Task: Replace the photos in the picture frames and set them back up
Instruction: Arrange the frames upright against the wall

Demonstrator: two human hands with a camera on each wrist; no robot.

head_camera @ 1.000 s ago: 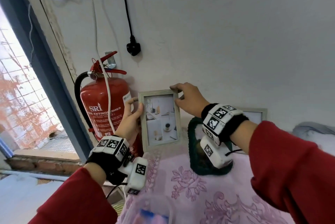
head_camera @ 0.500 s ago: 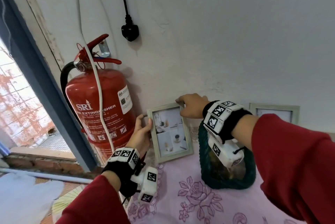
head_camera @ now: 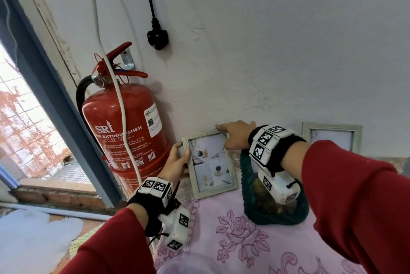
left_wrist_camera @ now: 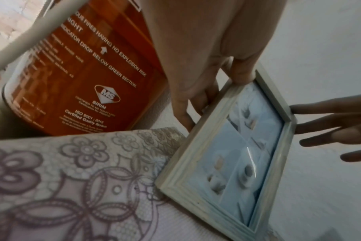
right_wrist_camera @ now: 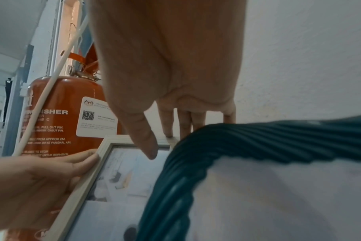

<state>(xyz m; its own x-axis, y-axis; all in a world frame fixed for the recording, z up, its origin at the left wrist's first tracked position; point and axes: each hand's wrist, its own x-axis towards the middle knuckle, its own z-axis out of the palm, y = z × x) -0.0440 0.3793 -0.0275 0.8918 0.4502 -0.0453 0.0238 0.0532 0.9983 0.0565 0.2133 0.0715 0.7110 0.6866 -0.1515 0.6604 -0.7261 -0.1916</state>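
A pale wooden picture frame [head_camera: 210, 163] with a four-picture photo stands upright on the pink floral tablecloth [head_camera: 244, 240], close to the white wall. My left hand [head_camera: 182, 150] grips its left rail, thumb on the front [left_wrist_camera: 242, 76] and fingers behind. My right hand [head_camera: 224, 137] holds the top right corner, thumb [right_wrist_camera: 148, 146] over the front and fingers behind the top edge. A second pale frame [head_camera: 332, 138] leans on the wall further right, partly hidden by my right arm.
A red fire extinguisher [head_camera: 126, 129] hangs just left of the frame, with a white cable [head_camera: 123, 118] running down across it. A dark green woven basket [head_camera: 244, 174] sits right of the frame, under my right wrist. A black plug [head_camera: 157, 38] dangles on the wall above.
Both hands have lowered the frame from mid-air down onto the tablecloth beside the extinguisher. Each hand keeps its hold.
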